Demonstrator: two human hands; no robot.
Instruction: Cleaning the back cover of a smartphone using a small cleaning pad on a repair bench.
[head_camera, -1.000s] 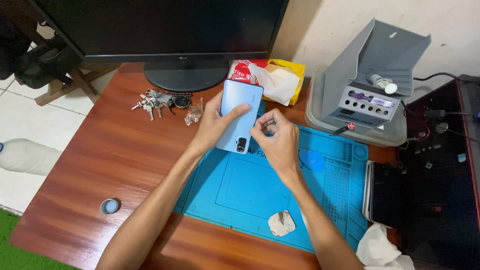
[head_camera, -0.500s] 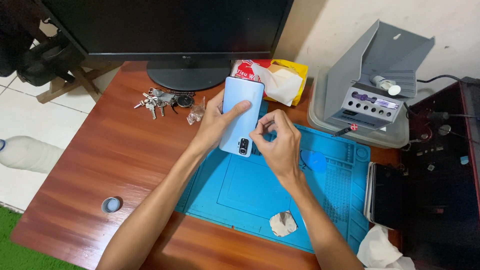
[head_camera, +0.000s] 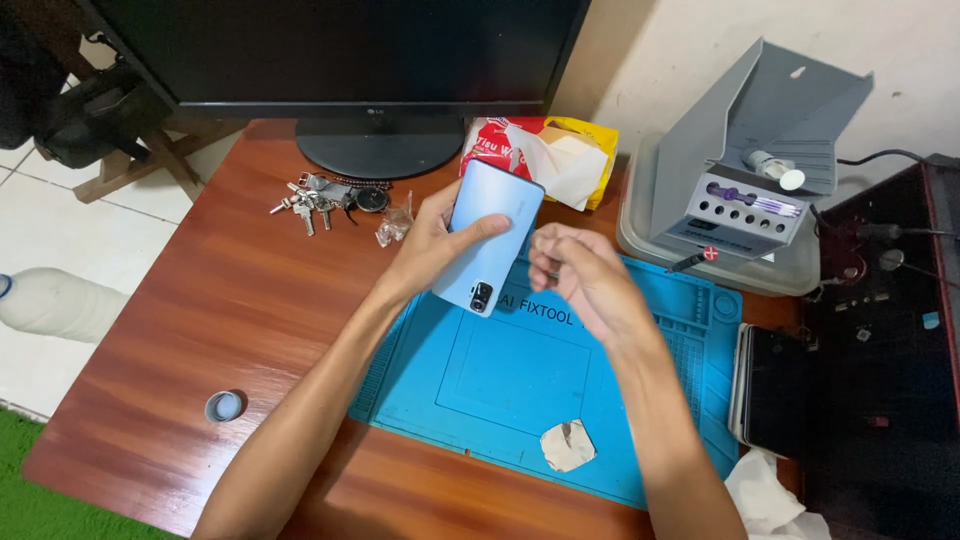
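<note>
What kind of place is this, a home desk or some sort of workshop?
Probably a small phone repair bench set up on a wooden desk. The left hand holds a light blue phone over a blue repair mat, and a grey tool stand sits beside a monitor.

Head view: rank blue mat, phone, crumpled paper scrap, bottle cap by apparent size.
1. blue mat
2. phone, held in the left hand above the mat, so nearer the camera and looking somewhat larger than it is
3. crumpled paper scrap
4. bottle cap
</note>
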